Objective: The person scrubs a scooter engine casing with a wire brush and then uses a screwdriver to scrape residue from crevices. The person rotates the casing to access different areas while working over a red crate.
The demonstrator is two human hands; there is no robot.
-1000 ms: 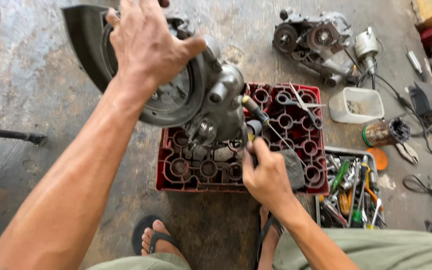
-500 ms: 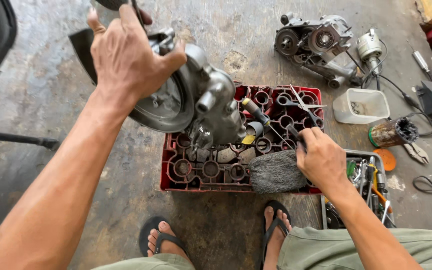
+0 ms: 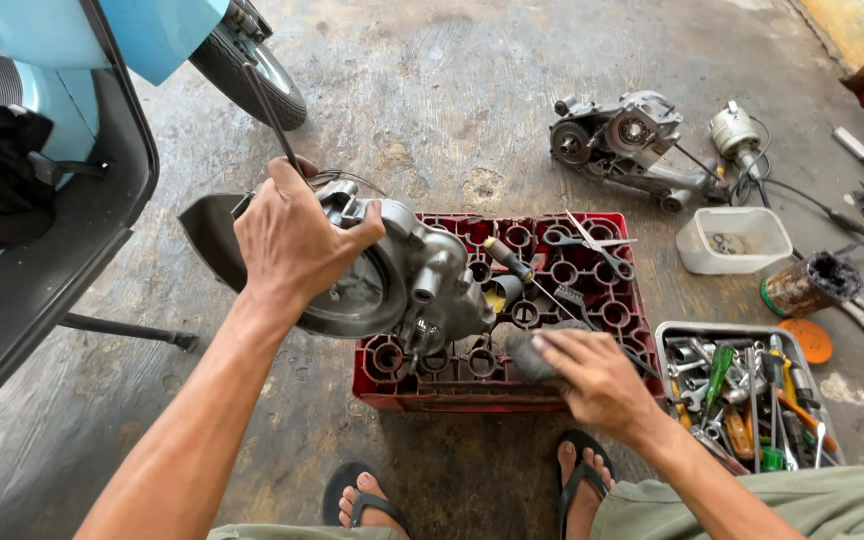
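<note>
Light blue scooter [image 3: 42, 150]: well left of the red crate [image 3: 592, 290]. Red crate: on concrete floor. Grey engine casing [image 3: 402, 285]: over the crate's left end, long axis running left to right, round face toward the camera. Left hand [image 3: 292, 240] closed around its rim. Right hand [image 3: 597, 375] closed on a grey rag [image 3: 527, 350] at the crate's near edge. Tool tray [image 3: 742, 400]: just right of the crate.

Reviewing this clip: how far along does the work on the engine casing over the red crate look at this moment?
Done: a second engine assembly lies stripped on the floor, and tools fill the tray. In hand: the left hand steadies the grey engine casing on the red crate, while the right hand presses a dark rag or brush onto the crate. Left: the casing looks grimy and unassembled, with screwdriver and scissors lying unused.
</note>
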